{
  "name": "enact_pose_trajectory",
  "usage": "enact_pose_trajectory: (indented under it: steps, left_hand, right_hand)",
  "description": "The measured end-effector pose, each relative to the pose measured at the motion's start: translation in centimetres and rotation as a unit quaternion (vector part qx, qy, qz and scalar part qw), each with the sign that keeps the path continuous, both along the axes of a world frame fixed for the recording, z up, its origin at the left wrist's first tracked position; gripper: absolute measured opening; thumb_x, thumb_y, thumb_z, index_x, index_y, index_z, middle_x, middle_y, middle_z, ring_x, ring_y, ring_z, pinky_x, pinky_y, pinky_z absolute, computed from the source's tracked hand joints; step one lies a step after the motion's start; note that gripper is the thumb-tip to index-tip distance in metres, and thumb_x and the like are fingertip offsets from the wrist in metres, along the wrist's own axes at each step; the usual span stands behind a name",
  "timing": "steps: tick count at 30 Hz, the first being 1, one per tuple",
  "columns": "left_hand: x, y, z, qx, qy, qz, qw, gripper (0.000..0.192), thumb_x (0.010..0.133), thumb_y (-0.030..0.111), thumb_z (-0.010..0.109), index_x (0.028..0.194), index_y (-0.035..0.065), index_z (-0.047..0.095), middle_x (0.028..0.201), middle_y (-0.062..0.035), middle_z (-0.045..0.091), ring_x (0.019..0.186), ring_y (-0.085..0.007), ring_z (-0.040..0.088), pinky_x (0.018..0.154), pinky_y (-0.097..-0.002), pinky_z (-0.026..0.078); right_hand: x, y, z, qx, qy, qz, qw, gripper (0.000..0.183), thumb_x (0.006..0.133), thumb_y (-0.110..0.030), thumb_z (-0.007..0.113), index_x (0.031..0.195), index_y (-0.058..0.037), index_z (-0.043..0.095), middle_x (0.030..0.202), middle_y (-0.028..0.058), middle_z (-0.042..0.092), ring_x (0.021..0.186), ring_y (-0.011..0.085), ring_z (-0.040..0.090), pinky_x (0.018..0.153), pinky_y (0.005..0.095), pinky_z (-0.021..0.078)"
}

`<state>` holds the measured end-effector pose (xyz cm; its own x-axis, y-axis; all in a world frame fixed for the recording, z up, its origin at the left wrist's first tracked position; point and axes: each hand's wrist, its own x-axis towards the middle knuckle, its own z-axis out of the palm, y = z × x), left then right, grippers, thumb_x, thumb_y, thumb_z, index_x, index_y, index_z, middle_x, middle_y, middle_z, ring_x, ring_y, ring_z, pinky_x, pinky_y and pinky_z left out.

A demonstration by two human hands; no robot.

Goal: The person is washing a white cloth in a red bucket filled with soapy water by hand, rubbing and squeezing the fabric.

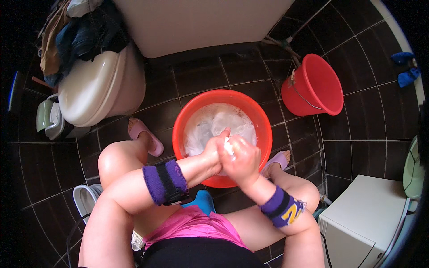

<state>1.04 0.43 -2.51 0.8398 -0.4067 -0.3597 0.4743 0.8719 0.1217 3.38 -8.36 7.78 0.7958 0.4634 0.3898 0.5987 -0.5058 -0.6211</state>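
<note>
A red plastic basin [221, 92] stands on the floor between my feet. White wet cloth [228, 122] lies bunched in its cloudy, sudsy water. Over the near half of the basin my two hands are pressed together. My right hand [242, 157] is curled into a fist, with a bit of white cloth [229, 146] showing at its thumb side. My left hand [214, 147] meets it from the left, thumb pointing away from me, gripping at the same white piece. Most of the left fingers are hidden behind the right hand.
A red bucket [295, 90] with a wire handle stands at the far right. To the left is a toilet [97, 87] with clothes [90, 33] heaped on it. A white cabinet [365, 207] is at the near right. Beneath me shows a blue plastic seat [204, 201].
</note>
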Motion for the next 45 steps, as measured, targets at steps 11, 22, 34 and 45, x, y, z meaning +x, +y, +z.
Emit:
enact_pose_trajectory:
  steps: [11, 22, 34, 45]
  left_hand:
    - [1.8, -0.8, 8.3, 0.224, 0.183, 0.011, 0.957, 0.029, 0.096, 0.034, 0.042, 0.084, 0.0130, 0.058, 0.080, -0.0026, 0.061, 0.073, -0.0168, 0.059, 0.067, -0.0326, 0.048]
    - [1.1, 1.8, 4.2, 0.110, 0.114, -0.043, 0.986, 0.022, 0.093, 0.027, 0.044, 0.094, 0.0097, 0.058, 0.088, -0.0039, 0.063, 0.076, -0.0153, 0.060, 0.066, -0.0315, 0.049]
    - [1.8, 0.1, 7.6, 0.271, 0.144, -0.024, 0.952, 0.031, 0.095, 0.030, 0.043, 0.105, 0.0047, 0.058, 0.100, -0.0058, 0.063, 0.087, -0.0179, 0.061, 0.076, -0.0306, 0.049]
    - [3.4, 1.9, 7.9, 0.270, 0.081, -0.025, 0.959, 0.047, 0.091, 0.044, 0.049, 0.114, 0.0035, 0.055, 0.108, -0.0080, 0.062, 0.096, -0.0185, 0.060, 0.087, -0.0341, 0.046]
  right_hand:
    - [2.6, -2.1, -3.1, -0.049, 0.043, -0.070, 0.995, 0.022, 0.081, -0.027, 0.065, 0.076, -0.0051, 0.062, 0.071, 0.0151, 0.061, 0.058, 0.0346, 0.059, 0.049, 0.0402, 0.0463]
    - [1.5, 0.5, -0.4, 0.096, -0.055, 0.027, 0.994, 0.031, 0.082, -0.024, 0.065, 0.065, -0.0044, 0.048, 0.062, 0.0166, 0.053, 0.054, 0.0364, 0.054, 0.045, 0.0416, 0.0406]
    - [3.9, -1.7, -2.3, -0.011, 0.048, -0.085, 0.995, 0.030, 0.083, -0.034, 0.061, 0.072, -0.0065, 0.060, 0.071, 0.0154, 0.060, 0.064, 0.0349, 0.059, 0.052, 0.0413, 0.0462]
    - [5.9, -3.1, -3.4, 0.217, 0.379, -0.113, 0.893, 0.044, 0.095, -0.038, 0.047, 0.083, 0.0018, 0.062, 0.072, 0.0037, 0.060, 0.068, 0.0082, 0.053, 0.063, 0.0250, 0.0428]
